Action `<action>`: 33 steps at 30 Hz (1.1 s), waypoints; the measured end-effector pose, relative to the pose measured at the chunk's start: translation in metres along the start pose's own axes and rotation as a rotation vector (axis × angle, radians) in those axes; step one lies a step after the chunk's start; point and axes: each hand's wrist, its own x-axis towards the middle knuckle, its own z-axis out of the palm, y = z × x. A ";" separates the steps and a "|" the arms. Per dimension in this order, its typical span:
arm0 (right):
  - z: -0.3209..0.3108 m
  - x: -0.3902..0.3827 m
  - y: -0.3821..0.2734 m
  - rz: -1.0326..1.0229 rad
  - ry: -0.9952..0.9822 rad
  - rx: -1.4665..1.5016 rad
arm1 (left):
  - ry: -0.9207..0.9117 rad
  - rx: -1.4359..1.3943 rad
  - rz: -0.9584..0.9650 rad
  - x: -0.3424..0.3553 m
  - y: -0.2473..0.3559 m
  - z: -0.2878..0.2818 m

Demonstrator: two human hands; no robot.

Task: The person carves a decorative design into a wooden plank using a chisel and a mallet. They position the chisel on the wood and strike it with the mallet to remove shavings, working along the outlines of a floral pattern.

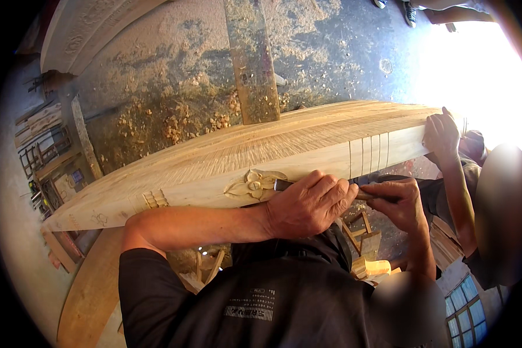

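A long pale wooden beam [307,159] with a ridged upper face runs across in front of me. On its near side is a carved flower [254,185] with petals and a round centre. My left hand [313,203] is closed around a carving chisel, resting against the beam's near side. The chisel's flat metal blade [281,185] points left, with its tip at the flower's right petal. My right hand [399,202] grips the chisel's wooden handle [363,195] at its rear end, just right of my left hand. Part of the handle is hidden by my fingers.
At the right, a co-worker's hand [441,133] rests on the beam's end. A plank [252,64] extends away beyond the beam over a floor strewn with shavings [180,124]. A carved pale panel [93,29] stands far left. Wooden stools and offcuts [370,243] lie below.
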 end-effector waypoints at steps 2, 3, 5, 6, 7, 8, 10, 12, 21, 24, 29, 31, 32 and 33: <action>0.000 0.003 0.003 -0.041 0.001 -0.013 | 0.012 0.011 -0.009 -0.001 0.000 0.003; 0.001 0.005 0.004 -0.056 0.003 -0.007 | 0.016 0.015 -0.020 -0.001 0.000 0.003; 0.002 0.009 0.004 -0.051 0.000 0.005 | 0.024 0.026 -0.046 -0.003 0.000 0.004; 0.002 0.012 0.002 -0.032 -0.006 0.012 | 0.029 0.039 -0.053 -0.003 0.000 0.004; 0.003 0.014 0.001 -0.013 -0.012 0.018 | 0.035 0.051 -0.060 -0.003 0.000 0.003; 0.004 0.014 0.000 -0.034 -0.005 0.022 | 0.042 0.061 -0.061 -0.003 -0.001 0.002; 0.009 0.016 0.001 -0.076 0.012 0.029 | 0.080 0.119 -0.010 -0.002 -0.001 0.000; 0.009 0.014 0.005 -0.118 -0.032 -0.011 | 0.109 0.191 0.058 -0.004 -0.001 -0.001; 0.075 -0.036 0.028 0.239 -0.104 0.126 | 0.065 0.212 0.455 -0.026 0.002 0.013; 0.120 -0.053 0.041 0.258 -0.035 0.073 | 0.019 0.123 0.479 -0.033 0.007 0.016; 0.191 -0.087 0.068 0.203 0.241 0.289 | -0.006 0.030 0.523 -0.040 0.013 0.012; 0.223 -0.093 0.061 0.194 0.397 0.453 | -0.033 0.030 0.568 -0.040 0.017 0.013; 0.240 -0.094 0.055 0.169 0.495 0.509 | -0.020 0.004 0.602 -0.037 0.019 0.011; 0.248 -0.092 0.035 0.201 0.559 0.649 | -0.018 -0.011 0.626 -0.039 0.024 0.007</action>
